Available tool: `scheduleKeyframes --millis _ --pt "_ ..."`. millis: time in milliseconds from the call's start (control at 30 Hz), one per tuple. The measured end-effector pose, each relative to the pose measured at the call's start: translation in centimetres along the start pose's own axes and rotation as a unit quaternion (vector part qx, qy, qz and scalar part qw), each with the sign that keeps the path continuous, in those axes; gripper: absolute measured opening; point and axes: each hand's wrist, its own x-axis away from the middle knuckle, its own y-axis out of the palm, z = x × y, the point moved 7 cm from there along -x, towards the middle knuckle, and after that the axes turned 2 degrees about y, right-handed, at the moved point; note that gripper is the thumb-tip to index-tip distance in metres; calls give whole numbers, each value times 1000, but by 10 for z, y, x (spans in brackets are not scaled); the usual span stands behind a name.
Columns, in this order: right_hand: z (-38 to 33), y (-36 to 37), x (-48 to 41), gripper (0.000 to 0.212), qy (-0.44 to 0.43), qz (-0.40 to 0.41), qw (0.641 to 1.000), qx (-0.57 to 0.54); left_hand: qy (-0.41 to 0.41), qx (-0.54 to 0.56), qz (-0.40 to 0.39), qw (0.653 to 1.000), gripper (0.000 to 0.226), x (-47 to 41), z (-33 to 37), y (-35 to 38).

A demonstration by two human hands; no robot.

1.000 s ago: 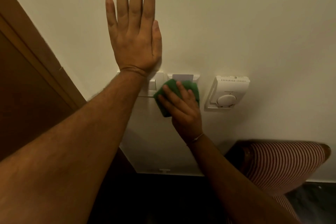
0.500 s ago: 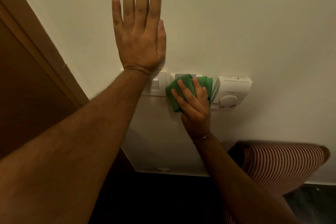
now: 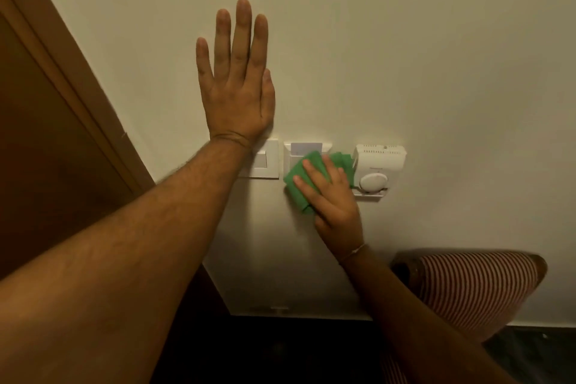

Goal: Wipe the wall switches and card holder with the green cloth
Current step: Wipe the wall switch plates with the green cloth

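Observation:
My left hand lies flat on the cream wall, fingers spread upward, its wrist covering the left part of the white wall switch. Right of the switch sits the white card holder with a pale card in its slot. My right hand presses the folded green cloth against the lower part of the card holder. The cloth's right edge reaches the white thermostat with its round dial.
A brown wooden door frame runs diagonally at the left. A striped red-and-white upholstered chair stands against the wall at lower right. A white skirting edge meets the dark floor below.
My right hand with the cloth slid right from the switch gap onto the card holder, then slightly down. The camera tilted, so my left hand appears lower; it stays flat on the wall.

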Motion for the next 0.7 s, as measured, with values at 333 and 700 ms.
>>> scheduleKeyframes --millis 333,700 --pt "31 -186 -61 42 15 232 972 33 -26 97 -177 979 78 76 96 -33" --pt "147 -171 239 66 261 2 956 132 32 289 -547 785 94 357 285 15"
